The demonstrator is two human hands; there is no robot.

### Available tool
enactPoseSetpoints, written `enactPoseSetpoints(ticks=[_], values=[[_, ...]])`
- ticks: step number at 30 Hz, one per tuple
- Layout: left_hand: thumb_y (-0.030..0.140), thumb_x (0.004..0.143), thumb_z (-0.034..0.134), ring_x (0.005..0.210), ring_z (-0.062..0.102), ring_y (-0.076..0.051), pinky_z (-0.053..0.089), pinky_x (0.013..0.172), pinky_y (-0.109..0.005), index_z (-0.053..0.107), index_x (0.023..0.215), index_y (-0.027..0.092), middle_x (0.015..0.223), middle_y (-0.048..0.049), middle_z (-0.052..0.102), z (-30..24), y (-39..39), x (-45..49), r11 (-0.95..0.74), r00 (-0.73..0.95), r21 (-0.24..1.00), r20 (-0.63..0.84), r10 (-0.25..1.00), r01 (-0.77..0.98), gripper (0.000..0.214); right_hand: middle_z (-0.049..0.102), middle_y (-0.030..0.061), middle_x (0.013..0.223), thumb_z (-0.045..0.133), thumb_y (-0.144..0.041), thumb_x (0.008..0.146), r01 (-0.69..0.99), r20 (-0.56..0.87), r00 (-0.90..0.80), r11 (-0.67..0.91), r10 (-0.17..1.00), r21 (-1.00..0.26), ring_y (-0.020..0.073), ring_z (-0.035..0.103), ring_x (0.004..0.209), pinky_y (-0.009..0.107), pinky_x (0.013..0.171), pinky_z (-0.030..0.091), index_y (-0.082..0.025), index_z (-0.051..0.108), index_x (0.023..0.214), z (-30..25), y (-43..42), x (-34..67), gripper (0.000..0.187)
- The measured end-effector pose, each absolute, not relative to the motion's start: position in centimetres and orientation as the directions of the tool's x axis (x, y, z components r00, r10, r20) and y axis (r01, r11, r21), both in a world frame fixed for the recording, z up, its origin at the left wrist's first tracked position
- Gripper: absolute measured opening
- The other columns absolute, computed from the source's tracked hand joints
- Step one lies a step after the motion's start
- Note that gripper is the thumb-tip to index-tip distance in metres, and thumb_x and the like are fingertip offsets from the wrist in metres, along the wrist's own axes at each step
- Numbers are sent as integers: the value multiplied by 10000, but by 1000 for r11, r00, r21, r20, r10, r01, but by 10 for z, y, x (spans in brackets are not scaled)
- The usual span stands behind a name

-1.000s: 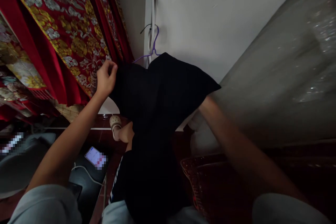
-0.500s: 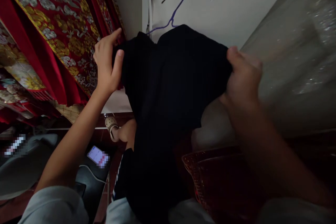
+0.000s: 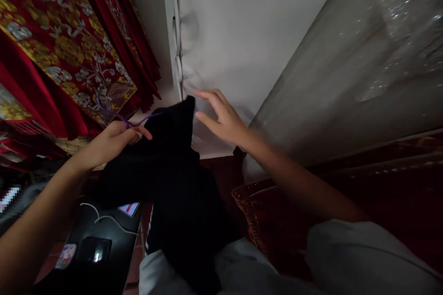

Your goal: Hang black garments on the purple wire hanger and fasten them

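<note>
A black garment [image 3: 173,179] hangs on a thin purple hanger [image 3: 114,116] in front of me and drapes down onto my lap. My left hand [image 3: 112,140] is closed around the hanger at the garment's top, just left of centre. My right hand [image 3: 223,120] is beside the garment's upper right edge with its fingers spread; it holds nothing. The hanger's hook points left toward the red cloth.
Red drapes with gold and silver embroidery [image 3: 58,41] hang at the left. A white wall [image 3: 235,32] is ahead and a plastic-wrapped surface [image 3: 363,64] slopes at the right. A red basket [image 3: 252,207] stands low at centre right. A phone [image 3: 128,208] and cable lie on a dark surface at lower left.
The garment on its hanger has come down from the wall toward my lap. My left hand shifted from the shoulder to the hanger. My right hand let go of the garment and opened.
</note>
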State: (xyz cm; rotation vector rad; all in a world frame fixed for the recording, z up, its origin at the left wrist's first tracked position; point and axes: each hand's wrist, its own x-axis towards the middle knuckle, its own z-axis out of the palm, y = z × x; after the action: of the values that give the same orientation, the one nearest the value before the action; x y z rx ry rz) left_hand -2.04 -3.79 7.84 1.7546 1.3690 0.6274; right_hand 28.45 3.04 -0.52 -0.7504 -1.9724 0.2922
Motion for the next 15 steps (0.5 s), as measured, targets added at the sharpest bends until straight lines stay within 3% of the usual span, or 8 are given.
enactPoseSetpoints(ticks=[2, 4, 6, 9, 12, 14, 15], values=[[333, 897, 558, 494, 450, -107, 341, 444, -215, 771, 913, 188, 608, 5, 579, 84, -38, -30, -257, 325, 702, 38, 945, 664, 258, 593, 113, 1442, 627, -488, 966, 343, 550, -331, 641, 767, -687, 276, 577, 1335, 467, 1120, 493, -244, 597, 1419, -19, 49, 290, 516], [331, 896, 594, 574, 526, -134, 405, 511, -244, 753, 920, 193, 694, -11, 633, 86, -30, -37, -366, 284, 615, 232, 930, 698, 212, 694, 104, 1252, 632, -603, 928, 223, 351, -404, 463, 845, -858, 268, 677, 1132, 448, 985, 572, -229, 696, 1258, -32, 56, 289, 503], [354, 872, 676, 624, 581, -161, 473, 591, -287, 718, 1003, 207, 739, -13, 655, 81, -15, -42, -426, 192, 571, 424, 885, 702, 202, 736, 81, 1006, 637, -693, 883, 73, 245, -386, 294, 890, -953, 237, 706, 903, 401, 825, 603, -211, 736, 1075, -39, 55, 285, 528], [462, 864, 731, 853, 672, -227, 556, 807, -383, 593, 1277, 222, 929, -50, 686, 68, 2, -43, -578, 98, 455, 723, 684, 677, 497, 727, 48, 928, 664, -724, 856, -94, 319, -92, 310, 943, -946, 222, 701, 902, 356, 801, 588, -226, 712, 1004, -29, 61, 282, 522], [538, 949, 600, 1095, 635, -254, 512, 1016, -449, 467, 1438, 220, 1282, -123, 605, 55, 1, -31, -690, -16, 269, 937, 350, 672, 598, 723, 37, 1000, 569, -686, 957, -5, 466, 163, 473, 870, -881, 204, 664, 1094, 354, 939, 555, -223, 683, 1009, -2, 96, 291, 479], [513, 1002, 516, 1006, 646, -224, 488, 1052, -445, 486, 1432, 239, 1303, -113, 592, 47, -6, -18, -688, 10, 200, 958, 288, 697, 511, 719, 41, 1026, 447, -646, 1039, 113, 517, 233, 505, 824, -855, 169, 622, 1144, 352, 986, 527, -200, 662, 1046, 16, 131, 303, 494], [491, 1018, 495, 940, 653, -210, 492, 1039, -432, 510, 1420, 246, 1239, -97, 625, 43, -9, -10, -678, 68, 193, 939, 338, 710, 471, 718, 45, 1030, 386, -639, 1064, 176, 541, 241, 512, 806, -841, 151, 604, 1143, 346, 994, 516, -190, 651, 1073, 21, 147, 310, 522]])
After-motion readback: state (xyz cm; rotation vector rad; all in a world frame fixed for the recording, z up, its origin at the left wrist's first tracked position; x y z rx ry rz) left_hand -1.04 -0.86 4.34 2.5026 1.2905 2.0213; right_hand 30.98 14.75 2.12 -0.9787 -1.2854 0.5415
